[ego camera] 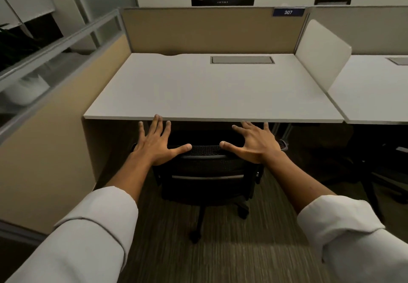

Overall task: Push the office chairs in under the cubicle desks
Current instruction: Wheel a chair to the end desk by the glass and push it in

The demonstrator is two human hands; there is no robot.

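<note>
With the fingers of the left hand (154,144) and right hand (254,143) spread wide, holding nothing, the black mesh-backed wheeled office chair (205,172) should roll easily under the white tabletop (209,88) when pushed at its stiff top rail.

The desk (198,88) top is smooth, matt white laminate, with a brushed grey metal hatch (242,60) set in near its back edge. Behind the desk, the partition (209,31) is tan woven cloth. Below its front edge, the chair (205,163) back is black mesh; the carpet (198,256) is ribbed.
</note>
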